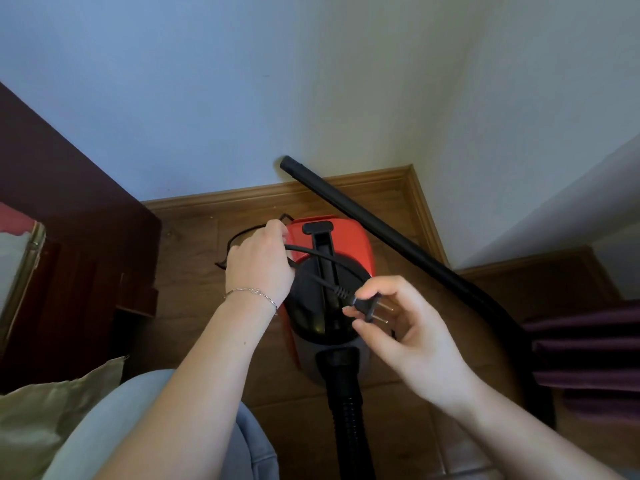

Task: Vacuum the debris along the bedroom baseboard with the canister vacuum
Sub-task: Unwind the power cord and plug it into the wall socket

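Red canister vacuum (pixel 332 271) sat at centre, near baseboard (pixel 277 195) at 12 o'clock. Left hand (pixel 259 265) closed round power cord (pixel 311 252); right hand (pixel 408 327) pinched plug (pixel 367 306). Cord seemed looped over handle; tugging could snag, tip vacuum.

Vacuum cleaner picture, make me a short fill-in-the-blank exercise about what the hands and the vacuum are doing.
1. The right hand pinches the two-pronged ____.
2. The left hand grips the black ____ beside the canister vacuum.
3. The wand leans with its tip against the ____.

Missing words: plug; cord; wall
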Tool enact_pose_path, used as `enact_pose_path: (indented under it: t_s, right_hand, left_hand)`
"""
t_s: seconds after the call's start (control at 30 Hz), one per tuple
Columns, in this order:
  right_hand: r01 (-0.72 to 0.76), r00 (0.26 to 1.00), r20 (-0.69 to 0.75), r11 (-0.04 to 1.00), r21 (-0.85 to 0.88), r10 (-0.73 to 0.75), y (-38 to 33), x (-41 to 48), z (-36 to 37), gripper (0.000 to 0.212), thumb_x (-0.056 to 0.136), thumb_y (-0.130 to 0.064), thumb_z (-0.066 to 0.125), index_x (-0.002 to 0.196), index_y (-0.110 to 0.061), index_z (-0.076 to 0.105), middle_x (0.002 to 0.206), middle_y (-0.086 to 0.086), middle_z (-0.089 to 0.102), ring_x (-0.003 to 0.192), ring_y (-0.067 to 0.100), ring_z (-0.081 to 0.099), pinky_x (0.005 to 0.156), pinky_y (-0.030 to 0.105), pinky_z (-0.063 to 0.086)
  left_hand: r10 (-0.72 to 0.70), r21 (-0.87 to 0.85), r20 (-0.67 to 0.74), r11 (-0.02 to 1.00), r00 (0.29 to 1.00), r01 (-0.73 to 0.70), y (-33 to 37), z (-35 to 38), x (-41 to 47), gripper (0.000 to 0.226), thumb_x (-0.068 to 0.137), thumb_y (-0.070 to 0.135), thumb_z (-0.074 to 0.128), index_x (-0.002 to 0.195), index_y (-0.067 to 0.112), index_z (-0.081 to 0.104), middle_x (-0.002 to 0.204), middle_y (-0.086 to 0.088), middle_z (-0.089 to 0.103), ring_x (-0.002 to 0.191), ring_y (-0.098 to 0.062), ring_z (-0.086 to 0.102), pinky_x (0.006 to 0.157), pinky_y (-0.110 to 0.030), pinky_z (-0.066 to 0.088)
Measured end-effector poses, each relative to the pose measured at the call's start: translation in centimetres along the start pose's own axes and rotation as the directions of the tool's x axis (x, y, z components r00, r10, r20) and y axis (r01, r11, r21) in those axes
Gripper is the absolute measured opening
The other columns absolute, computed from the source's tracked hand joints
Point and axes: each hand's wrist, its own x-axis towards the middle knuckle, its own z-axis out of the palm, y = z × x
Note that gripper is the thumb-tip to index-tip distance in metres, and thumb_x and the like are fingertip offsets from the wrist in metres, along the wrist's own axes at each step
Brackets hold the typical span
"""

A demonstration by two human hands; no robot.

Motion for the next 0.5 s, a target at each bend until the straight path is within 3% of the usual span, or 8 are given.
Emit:
enact_pose_path:
  t_s: [0.07, 0.13, 0.23, 0.37, 0.5]
  right_hand:
    - [-0.080, 0.996, -0.023, 0.982, 0.172, 0.085, -0.4, 0.4, -0.4, 0.029, 0.077, -0.001, 0.066, 0.097, -0.021, 0.061, 0.096, -0.001, 0.068, 0.093, 0.019, 0.070, 0.082, 0.021, 0.051]
    - [-0.088, 0.995, -0.029, 0.966, 0.245, 0.098, -1.0, 1.0, -1.2, 0.026, 0.073, -0.008, 0.072, 0.095, -0.021, 0.065, 0.091, 0.005, 0.072, 0.089, 0.022, 0.071, 0.079, 0.024, 0.053]
    - [-0.070, 0.997, 0.015, 0.904, 0.423, 0.070, -1.6, 1.8, -2.2, 0.032, 0.066, -0.031, 0.082, 0.094, -0.022, 0.070, 0.086, 0.006, 0.071, 0.082, 0.023, 0.070, 0.080, 0.031, 0.054]
    - [-0.090, 0.996, 0.063, 0.823, 0.560, 0.066, -1.2, 2.2, -2.8, 0.031, 0.069, -0.028, 0.081, 0.094, -0.014, 0.068, 0.080, 0.008, 0.065, 0.075, 0.022, 0.064, 0.080, 0.034, 0.052]
    - [-0.134, 0.990, 0.055, 0.758, 0.638, 0.130, -1.1, 2.5, -3.1, 0.035, 0.063, -0.025, 0.084, 0.090, -0.011, 0.068, 0.078, 0.008, 0.060, 0.072, 0.021, 0.061, 0.077, 0.029, 0.052]
  left_hand:
    - [-0.015, 0.012, 0.018, 1.000, 1.000, 0.015, -0.4, -0.3, -0.1, 0.030, 0.090, 0.016, 0.052, 0.120, 0.018, 0.050, 0.107, -0.004, 0.064, 0.095, -0.028, 0.060, 0.082, -0.037, 0.047]
    - [-0.002, 0.018, -0.015, 1.000, 1.000, 0.002, -0.7, -0.8, -0.2, 0.028, 0.089, 0.014, 0.053, 0.116, 0.019, 0.054, 0.104, -0.004, 0.064, 0.092, -0.026, 0.059, 0.074, -0.033, 0.045]
    - [0.103, 0.003, -0.204, 0.994, 0.974, -0.105, -1.1, -2.3, -0.5, 0.024, 0.082, 0.000, 0.055, 0.097, 0.016, 0.065, 0.095, -0.004, 0.062, 0.085, -0.024, 0.060, 0.066, -0.029, 0.042]
    - [0.110, -0.078, -0.403, 0.985, 0.908, -0.154, -1.1, -4.8, -0.8, 0.023, 0.071, -0.014, 0.050, 0.073, 0.009, 0.056, 0.087, -0.006, 0.055, 0.069, -0.023, 0.052, 0.056, -0.018, 0.031]
    - [0.061, -0.067, -0.176, 0.995, 0.983, -0.073, -2.1, -4.3, -0.2, 0.025, 0.078, -0.008, 0.046, 0.075, 0.016, 0.053, 0.089, 0.000, 0.054, 0.082, -0.024, 0.052, 0.066, -0.028, 0.036]
